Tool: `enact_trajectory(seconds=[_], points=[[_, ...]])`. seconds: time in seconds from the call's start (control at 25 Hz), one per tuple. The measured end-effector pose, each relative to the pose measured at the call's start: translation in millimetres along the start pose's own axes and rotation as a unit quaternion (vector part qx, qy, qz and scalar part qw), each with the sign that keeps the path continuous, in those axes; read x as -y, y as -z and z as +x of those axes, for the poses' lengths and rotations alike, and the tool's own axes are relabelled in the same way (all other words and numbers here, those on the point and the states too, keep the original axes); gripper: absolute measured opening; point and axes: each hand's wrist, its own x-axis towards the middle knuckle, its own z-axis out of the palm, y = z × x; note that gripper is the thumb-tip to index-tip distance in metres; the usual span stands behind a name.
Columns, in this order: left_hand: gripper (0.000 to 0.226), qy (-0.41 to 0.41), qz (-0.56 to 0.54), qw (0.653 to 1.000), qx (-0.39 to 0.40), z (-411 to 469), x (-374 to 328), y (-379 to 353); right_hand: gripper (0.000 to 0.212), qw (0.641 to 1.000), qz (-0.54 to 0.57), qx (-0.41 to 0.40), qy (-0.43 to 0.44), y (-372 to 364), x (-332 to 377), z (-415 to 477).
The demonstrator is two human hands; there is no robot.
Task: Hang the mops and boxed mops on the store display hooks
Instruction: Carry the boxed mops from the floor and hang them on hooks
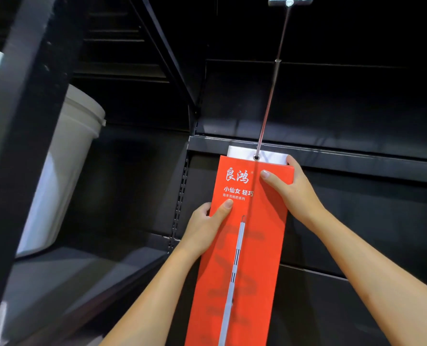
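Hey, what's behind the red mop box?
A white panel peeks above the red box, at the hook rod; black shelving beyond. Anything lower is hidden by the box.

Box (257,245): bright orange-red, white lettering near the top, a printed grey pole down the middle banded black and white. Tab (275,157) above it: white. Hook (273,78): shiny silver. Shelving (357,151): black throughout. Bucket (65,151): pale grey-white, plain.
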Motion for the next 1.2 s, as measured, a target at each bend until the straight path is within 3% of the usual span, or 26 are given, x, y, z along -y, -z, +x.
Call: enact_trajectory(seconds=[0.12, 0.28, 0.36, 0.44, 0.8, 1.0, 1.2], points=[[0.061, 0.007, 0.000, 1.000, 0.005, -2.5, -0.3, 2.3, 0.074, 1.000, 0.017, 0.000, -0.011, -0.6, -0.6, -2.2], [0.048, 0.015, -0.009, 1.000, 0.024, -18.5, 3.9, 1.0, 0.068, 0.999, 0.032, -0.005, -0.012, -9.9, -4.3, -29.2], [0.047, 0.014, -0.003, 1.000, 0.020, -33.0, 12.3, 0.6, 0.075, 0.999, 0.034, -0.012, -0.034, -19.4, -13.6, -56.7], [0.046, 0.021, 0.003, 1.000, 0.015, -50.7, 24.1, 2.3, 0.079, 0.997, 0.045, -0.014, -0.067, -29.7, -25.1, -89.3], [0.053, 0.104, 0.083, 0.991, 0.008, -171.1, 108.9, 14.9, 0.059, 0.958, 0.086, 0.024, -0.273, -76.2, -69.5, -266.1], [0.056, 0.176, 0.160, 0.969, 0.063, -263.4, 156.0, 19.1, 0.054, 0.931, 0.037, 0.074, -0.357, -85.5, -64.7, -367.9], [0.071, 0.264, 0.270, 0.903, 0.206, -380.9, 205.1, 16.5, 0.062, 0.886, -0.043, 0.124, -0.444, -72.1, -62.3, -487.9]])
